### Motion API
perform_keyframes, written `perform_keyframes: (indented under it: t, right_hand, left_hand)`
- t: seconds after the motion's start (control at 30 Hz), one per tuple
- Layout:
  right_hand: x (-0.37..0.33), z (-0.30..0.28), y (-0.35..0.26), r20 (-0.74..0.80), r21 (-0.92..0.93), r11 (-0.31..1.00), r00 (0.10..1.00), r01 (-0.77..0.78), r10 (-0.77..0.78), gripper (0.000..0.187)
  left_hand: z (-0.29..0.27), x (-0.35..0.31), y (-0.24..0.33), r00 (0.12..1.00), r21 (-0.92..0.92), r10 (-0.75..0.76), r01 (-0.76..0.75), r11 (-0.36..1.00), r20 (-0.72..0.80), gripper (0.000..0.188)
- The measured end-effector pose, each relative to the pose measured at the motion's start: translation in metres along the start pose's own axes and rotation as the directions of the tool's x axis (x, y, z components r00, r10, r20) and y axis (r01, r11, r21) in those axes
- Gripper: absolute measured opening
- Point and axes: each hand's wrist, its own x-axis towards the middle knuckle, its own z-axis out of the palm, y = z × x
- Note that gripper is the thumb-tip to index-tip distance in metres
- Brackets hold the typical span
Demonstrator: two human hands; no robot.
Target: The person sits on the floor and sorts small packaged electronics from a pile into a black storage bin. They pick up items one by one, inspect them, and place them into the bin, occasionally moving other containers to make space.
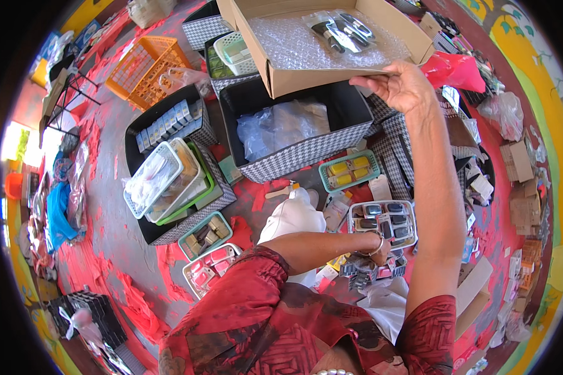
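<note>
My right hand (401, 86) is raised and grips the near right edge of a shallow cardboard box (331, 76). Bubble wrap (281, 47) lines the box. On the wrap lies a clear plastic bag (344, 32) of black and white items, too small to name. My left arm crosses my body to the right, and my left hand (378, 249) is low beside a white basket (413, 240) of dark packaged pieces. Grey and black small packs (360, 270) lie just under that hand. Its fingers are mostly hidden, so a hold cannot be made out.
Below the box stands a black-lined checked bin (306, 150) with clear plastic bags. Left of it, another bin (222, 200) holds small boxes and stacked baskets. A green basket (350, 172) has yellow packs. An orange crate (147, 69) is at far left, flattened cardboard (520, 187) at right.
</note>
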Motion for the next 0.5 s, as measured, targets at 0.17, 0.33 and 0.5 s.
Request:
perform_keyframes:
  t: [0.17, 0.33, 0.5]
  right_hand:
    - [-0.033, -0.014, -0.042, 0.025, 0.024, 0.993, 0.993, 0.119, -0.119, 0.042]
    - [-0.092, -0.036, -0.109, 0.081, 0.044, 0.998, 0.995, 0.052, -0.056, 0.052]
    - [-0.173, -0.078, -0.150, 0.056, 0.009, 0.991, 0.989, 0.134, -0.134, 0.043]
  left_hand:
    - [0.009, 0.013, -0.008, 0.992, 0.120, 0.125, -0.123, 0.985, -0.005, 0.032]
    - [0.030, 0.037, -0.027, 0.988, 0.040, 0.150, -0.148, 0.988, -0.042, 0.036]
    - [0.035, 0.042, -0.037, 0.989, -0.192, 0.144, -0.149, 0.970, -0.037, 0.027]
